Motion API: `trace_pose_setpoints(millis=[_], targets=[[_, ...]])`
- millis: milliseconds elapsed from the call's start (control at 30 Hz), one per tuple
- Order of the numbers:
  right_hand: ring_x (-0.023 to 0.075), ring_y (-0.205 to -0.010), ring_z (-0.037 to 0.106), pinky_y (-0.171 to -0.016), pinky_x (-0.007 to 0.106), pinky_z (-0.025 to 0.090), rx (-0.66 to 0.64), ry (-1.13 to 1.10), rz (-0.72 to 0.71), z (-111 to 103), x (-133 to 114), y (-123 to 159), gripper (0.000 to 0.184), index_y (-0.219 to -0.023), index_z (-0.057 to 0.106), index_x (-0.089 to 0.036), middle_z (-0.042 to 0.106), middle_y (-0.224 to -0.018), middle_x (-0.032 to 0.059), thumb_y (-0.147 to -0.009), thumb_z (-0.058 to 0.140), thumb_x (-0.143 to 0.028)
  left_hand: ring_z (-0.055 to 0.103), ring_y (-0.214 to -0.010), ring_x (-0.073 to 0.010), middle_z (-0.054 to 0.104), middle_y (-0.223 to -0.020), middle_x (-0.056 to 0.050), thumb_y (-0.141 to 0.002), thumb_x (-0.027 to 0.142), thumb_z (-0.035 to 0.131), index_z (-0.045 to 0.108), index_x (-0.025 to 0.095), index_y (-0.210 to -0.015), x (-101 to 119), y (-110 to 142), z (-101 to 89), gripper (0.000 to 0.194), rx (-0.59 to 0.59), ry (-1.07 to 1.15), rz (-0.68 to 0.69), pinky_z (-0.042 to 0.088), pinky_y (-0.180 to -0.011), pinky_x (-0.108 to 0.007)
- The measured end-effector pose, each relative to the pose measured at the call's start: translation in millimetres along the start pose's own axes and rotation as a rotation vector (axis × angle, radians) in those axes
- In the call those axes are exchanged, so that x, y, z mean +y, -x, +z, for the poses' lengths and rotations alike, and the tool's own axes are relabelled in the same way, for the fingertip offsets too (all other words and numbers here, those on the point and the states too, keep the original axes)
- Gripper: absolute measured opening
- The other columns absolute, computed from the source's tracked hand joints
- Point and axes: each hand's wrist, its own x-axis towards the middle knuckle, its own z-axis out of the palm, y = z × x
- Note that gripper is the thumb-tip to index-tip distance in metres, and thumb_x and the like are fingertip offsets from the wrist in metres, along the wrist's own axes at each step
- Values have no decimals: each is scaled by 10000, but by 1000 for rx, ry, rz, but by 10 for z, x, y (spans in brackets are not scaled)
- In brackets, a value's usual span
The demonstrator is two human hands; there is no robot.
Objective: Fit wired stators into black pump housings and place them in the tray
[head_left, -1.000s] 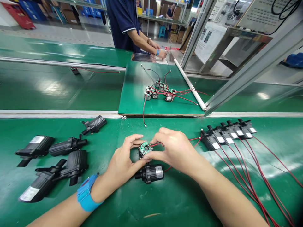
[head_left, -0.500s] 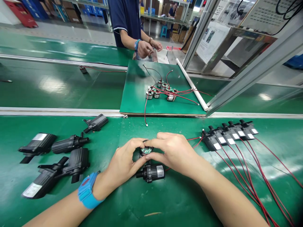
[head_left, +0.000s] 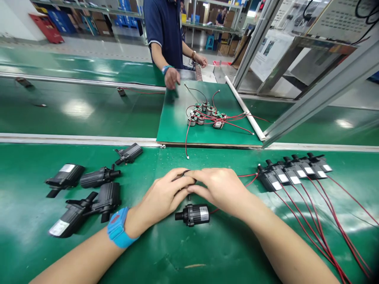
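My left hand (head_left: 164, 195), with a blue strap (head_left: 121, 228) on its wrist, is closed with its fingers laid over a small round motor part. My right hand (head_left: 222, 185) meets it from the other side, thumb and fingers also closed round that part. Fingers now cover nearly all of it, and only a bit of black edge (head_left: 186, 172) shows; its round green circuit board was visible a moment earlier. Just below the hands, a black pump (head_left: 194, 215) with a white label lies on the green bench (head_left: 166, 256). A red wire runs out past my right hand.
Several black pumps (head_left: 105, 199) lie at the left. More labelled pumps (head_left: 293, 171) with red wires form a row at the right. Several wired stators (head_left: 204, 114) sit on a raised green board (head_left: 174, 132). Across the line stands a co-worker (head_left: 166, 35) beside a metal post (head_left: 322, 90).
My left fingers have moved over the circuit board and now hide it. The co-worker's hand has moved left and down, over the board's edge. The whole view has shifted slightly.
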Motion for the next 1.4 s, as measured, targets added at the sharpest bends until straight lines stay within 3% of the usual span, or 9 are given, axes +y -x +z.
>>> trace_pose_setpoints(millis=[167,400,500,633,767,967,1167,1267,1400], targets=[[168,-682,670,-584,274,346,-117,-61,87,-12,304,-36,322,-836,739,-242,755,-779,32,-1011,545,-431,707,-1035,-197,703,-1171,-74,-970,296,559,460,256,-1354,-49,-236,-39,399,-124,354,-179,587,-935,-367],[103,-530,541,-543,253,307,-330,-236,-143,-114,462,78,402,-670,719,-221,689,-619,-21,-977,598,-451,730,-869,-168,778,-1012,12,-968,345,576,702,278,-1073,51,-240,-105,176,-362,335,-182,568,-786,-274],[146,-742,672,-680,255,424,-67,-259,-19,-172,558,21,285,-880,777,-239,775,-868,13,-994,574,-403,708,-1024,-249,761,-1126,-42,-988,444,526,697,280,-1155,-76,-192,-323,290,-166,-33,-166,542,-913,-371],[213,-944,664,-868,326,457,431,-88,187,-239,785,-245,178,-1012,763,-237,771,-1004,35,-968,610,-315,640,-1072,-402,682,-1082,-141,-984,533,454,643,193,-1236,-481,-38,-805,463,185,-761,-361,519,-872,-512],[241,-984,629,-931,364,427,555,17,188,-293,861,-705,233,-1047,755,-232,762,-1042,47,-984,586,-379,651,-961,-385,637,-936,-90,-984,532,445,645,177,-1038,-770,136,-1036,411,139,-1014,-434,534,-758,-453],[308,-1105,580,-933,430,399,466,139,437,-500,870,-1485,387,-1192,709,-271,723,-1161,102,-1054,374,-407,719,-795,-302,647,-1224,-153,-923,342,595,620,180,-1183,-688,84,-768,308,-143,-680,-349,552,-678,-392],[361,-1127,565,-938,499,396,398,133,549,-705,1019,-1958,509,-1002,769,-178,721,-1082,178,-1039,370,-492,618,-1173,-406,593,-1391,-190,-790,172,743,702,196,-1156,-400,-52,-465,369,-104,-630,-213,558,-880,-517],[335,-1108,555,-941,471,397,356,144,446,-692,960,-1958,516,-958,784,-230,719,-1028,126,-957,484,-650,625,-1118,-381,640,-1310,-159,-776,143,750,719,201,-1122,-348,-86,-438,353,-78,-495,-198,555,-875,-518],[315,-1136,508,-933,442,394,206,348,154,-563,826,-1802,442,-1190,732,-346,636,-1213,91,-819,729,-586,645,-1074,-294,666,-1219,-93,-853,357,726,677,250,-1228,-300,-145,-476,393,82,123,-362,535,-942,-450]])
